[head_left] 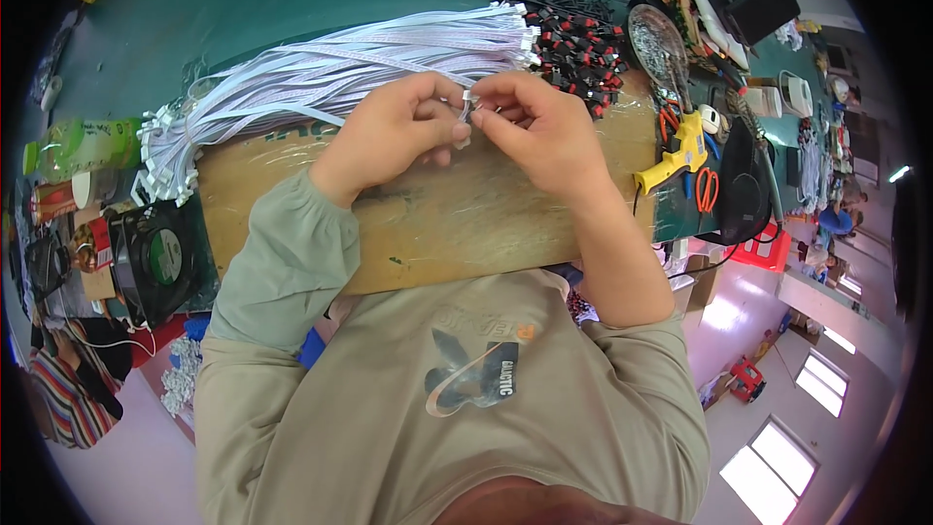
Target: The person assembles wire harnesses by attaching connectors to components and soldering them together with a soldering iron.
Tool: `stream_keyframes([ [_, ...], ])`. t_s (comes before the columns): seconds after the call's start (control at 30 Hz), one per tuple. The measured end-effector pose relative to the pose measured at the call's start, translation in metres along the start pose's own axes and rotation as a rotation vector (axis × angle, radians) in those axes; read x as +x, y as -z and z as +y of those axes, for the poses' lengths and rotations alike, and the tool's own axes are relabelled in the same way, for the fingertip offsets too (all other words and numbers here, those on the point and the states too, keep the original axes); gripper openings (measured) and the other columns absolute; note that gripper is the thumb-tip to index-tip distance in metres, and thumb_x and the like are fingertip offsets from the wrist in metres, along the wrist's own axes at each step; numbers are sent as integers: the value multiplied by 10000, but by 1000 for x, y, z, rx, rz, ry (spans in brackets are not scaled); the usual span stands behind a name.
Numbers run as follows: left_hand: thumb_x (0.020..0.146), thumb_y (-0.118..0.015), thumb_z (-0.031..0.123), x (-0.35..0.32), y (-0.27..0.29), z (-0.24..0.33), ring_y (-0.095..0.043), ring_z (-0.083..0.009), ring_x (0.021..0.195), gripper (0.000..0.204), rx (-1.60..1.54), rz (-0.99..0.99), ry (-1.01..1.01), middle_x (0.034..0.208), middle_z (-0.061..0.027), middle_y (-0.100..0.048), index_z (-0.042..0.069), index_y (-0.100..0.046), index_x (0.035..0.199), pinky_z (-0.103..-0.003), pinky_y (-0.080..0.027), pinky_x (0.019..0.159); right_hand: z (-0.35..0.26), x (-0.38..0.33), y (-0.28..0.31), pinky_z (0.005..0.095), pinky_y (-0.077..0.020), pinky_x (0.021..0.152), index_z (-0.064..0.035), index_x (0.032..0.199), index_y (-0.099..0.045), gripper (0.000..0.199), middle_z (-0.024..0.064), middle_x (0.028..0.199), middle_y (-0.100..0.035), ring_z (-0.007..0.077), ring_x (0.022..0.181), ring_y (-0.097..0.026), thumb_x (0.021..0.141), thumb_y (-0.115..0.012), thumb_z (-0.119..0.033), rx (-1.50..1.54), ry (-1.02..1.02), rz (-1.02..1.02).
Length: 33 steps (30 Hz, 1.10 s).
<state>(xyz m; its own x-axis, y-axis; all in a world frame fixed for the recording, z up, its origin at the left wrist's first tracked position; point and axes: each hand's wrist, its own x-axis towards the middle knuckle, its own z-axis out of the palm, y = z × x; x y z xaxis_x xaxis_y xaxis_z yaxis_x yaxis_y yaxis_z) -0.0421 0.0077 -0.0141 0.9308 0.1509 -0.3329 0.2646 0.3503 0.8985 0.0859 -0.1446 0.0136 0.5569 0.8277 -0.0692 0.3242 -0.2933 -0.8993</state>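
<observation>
While pinched together at upper centre of the frame, left hand [394, 131] and right hand [539, 126] grip one small white connector [469, 102] between fingertips. Lies beside the bundle of white ribbon cables [340, 73], running lengthwise toward upper left, nearer the left hand.

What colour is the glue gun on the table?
Yellow glue gun with a black trigger, clearest in the head view.

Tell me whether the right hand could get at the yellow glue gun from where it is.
Probably yes. The right hand is busy pinching a small white connector together with the left hand, but the yellow glue gun lies just to its right at the wooden board's edge, with nothing between them.
</observation>
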Motion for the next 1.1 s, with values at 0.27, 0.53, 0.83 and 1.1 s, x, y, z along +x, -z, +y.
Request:
stream_keyframes([
  [0.27,833,-666,53,0,-3,0,-568,-83,642,123,-1,26,-51,791,-24,-617,15,-591,922,-214,-449,573,-7,-9,-5,256,-509,663,-43,990,-668,204,44,785,-670,104,701,-616,829,-681,-169,146,-82,101],
  [0.53,822,-665,30,1,-4,1,-569,-83,639,111,51,33,-25,774,-11,-596,23,-585,898,-213,-459,583,-3,-17,2,214,-467,639,-16,932,-670,139,-2,804,-640,50,694,-561,844,-683,-123,94,-89,-3],
  [0.83,828,-682,42,0,-17,-5,-553,-64,678,159,28,148,-211,761,9,-580,20,-614,970,-202,-457,609,2,-17,-1,246,-482,698,-16,914,-677,145,52,874,-648,105,772,-600,829,-694,-132,24,8,124],
  [1.1,840,-690,80,0,-8,0,-532,-60,621,143,-4,180,-101,747,6,-596,15,-635,955,-194,-398,540,20,-13,33,338,-508,669,-100,1018,-649,271,68,866,-630,212,747,-623,804,-702,-257,-468,54,390],
])
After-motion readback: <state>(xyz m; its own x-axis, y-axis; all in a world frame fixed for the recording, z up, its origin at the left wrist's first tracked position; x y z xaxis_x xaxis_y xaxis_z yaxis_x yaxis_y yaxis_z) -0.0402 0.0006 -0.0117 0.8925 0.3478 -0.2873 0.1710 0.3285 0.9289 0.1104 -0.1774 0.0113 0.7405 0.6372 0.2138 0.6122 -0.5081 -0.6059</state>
